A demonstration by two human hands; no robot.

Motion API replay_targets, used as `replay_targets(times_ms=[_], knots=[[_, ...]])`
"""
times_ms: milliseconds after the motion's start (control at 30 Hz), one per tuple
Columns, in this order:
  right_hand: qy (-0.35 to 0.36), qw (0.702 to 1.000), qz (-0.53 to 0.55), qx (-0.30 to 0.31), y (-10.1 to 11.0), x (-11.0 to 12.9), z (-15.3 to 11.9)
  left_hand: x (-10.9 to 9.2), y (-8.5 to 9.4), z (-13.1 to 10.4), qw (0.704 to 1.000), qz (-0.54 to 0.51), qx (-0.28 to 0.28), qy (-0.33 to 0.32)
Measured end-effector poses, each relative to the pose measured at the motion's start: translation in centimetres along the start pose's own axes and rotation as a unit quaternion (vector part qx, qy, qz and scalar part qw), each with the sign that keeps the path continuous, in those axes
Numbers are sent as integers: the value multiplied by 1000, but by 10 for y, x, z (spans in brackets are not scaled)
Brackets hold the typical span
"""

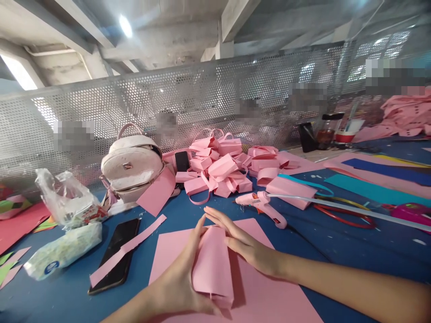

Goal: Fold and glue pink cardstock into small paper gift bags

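Note:
A folded pink piece [213,269], shaped like a small box or bag, rests on a large pink sheet [168,251] at the front centre. My left hand [180,278] wraps round its left side, thumb near the front end and fingers at the far end. My right hand [245,244] lies against its right side near the top, fingers stretched out and reaching to the far end. Beyond my right hand lies a pink glue gun [264,206] with a long clear glue stick in it.
Left of the sheet are a black phone [116,264] under a pink strip, a tissue pack [67,249] and a plastic bag [69,202]. Behind stand a white backpack [133,163] and a heap of pink paper bags [222,166]. Coloured sheets [370,190] lie right.

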State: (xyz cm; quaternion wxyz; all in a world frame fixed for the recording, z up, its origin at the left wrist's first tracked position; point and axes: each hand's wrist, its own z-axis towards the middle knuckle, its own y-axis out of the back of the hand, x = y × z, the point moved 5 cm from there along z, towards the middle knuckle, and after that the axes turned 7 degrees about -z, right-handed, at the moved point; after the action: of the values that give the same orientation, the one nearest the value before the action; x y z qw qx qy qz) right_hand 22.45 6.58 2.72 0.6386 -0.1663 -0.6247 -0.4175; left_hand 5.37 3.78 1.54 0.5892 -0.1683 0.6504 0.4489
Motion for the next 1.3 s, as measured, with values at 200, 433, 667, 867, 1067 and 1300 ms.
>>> replay_targets(times_ms=[200, 433, 667, 867, 1067, 1300], knots=[[17, 1000, -1, 23, -4, 1, -1, -1, 11, 0, 997, -1, -77, -30], [-15, 996, -89, 8, -3, -4, -3, -2, 15, 0, 992, 53, -111, -16], [-13, 997, -67, 22, -2, -3, -1, 6, 8, -3, 993, -13, -119, -3], [-20, 997, -72, 33, -1, -4, -2, 11, 8, -3, 994, -33, -104, 12], [-5, 997, -68, 19, 4, -2, -2, 12, 19, -3, 988, 8, -155, -1], [-39, 999, -7, -7, 7, 8, -2, 17, 40, -2, 969, -2, -247, 8]])
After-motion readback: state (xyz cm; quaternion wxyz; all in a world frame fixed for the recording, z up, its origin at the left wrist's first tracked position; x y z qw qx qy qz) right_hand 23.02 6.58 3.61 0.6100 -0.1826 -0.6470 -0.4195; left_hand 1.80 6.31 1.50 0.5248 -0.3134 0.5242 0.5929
